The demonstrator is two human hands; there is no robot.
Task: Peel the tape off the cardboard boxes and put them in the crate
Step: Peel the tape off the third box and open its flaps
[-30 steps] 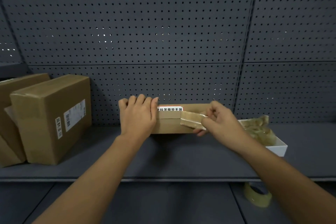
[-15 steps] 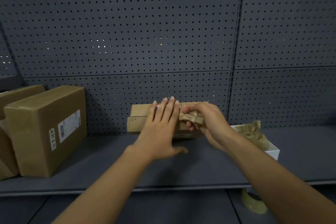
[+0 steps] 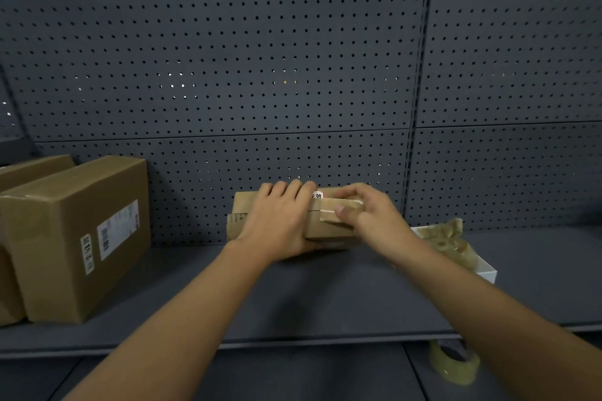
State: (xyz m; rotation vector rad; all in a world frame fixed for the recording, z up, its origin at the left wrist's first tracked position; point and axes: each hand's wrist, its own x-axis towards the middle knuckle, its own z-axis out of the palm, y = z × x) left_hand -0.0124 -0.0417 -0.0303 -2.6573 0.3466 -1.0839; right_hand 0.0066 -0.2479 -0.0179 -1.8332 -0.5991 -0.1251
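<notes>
Grey perforated panelling (image 3: 293, 58) backs a dark grey shelf (image 3: 228, 296), on which all task items are carried. At far left, a large cardboard box (image 3: 75, 238) with printed labels is stood on the shelf, a second box partly visible behind it. At centre, the small cardboard box (image 3: 325, 228) is held just above or at the shelf, against the panelling, its long axis running left to right across the view. The left hand (image 3: 277, 221) is wrapped over the left half of this box, fingers curled across its top edge, steadying it. The right hand (image 3: 368, 215) is placed at the right half, and the loosened tape strip (image 3: 338, 210) is pinched between thumb and fingers. The strip lies along the box's long axis, so a pull toward the right is judged suitable. Just right of the hands, the white crate (image 3: 487, 272) is set on the shelf with crumpled tape (image 3: 449, 238) inside; it is nearer the right hand. Below the shelf edge, a tape roll (image 3: 454, 365) is seen.
</notes>
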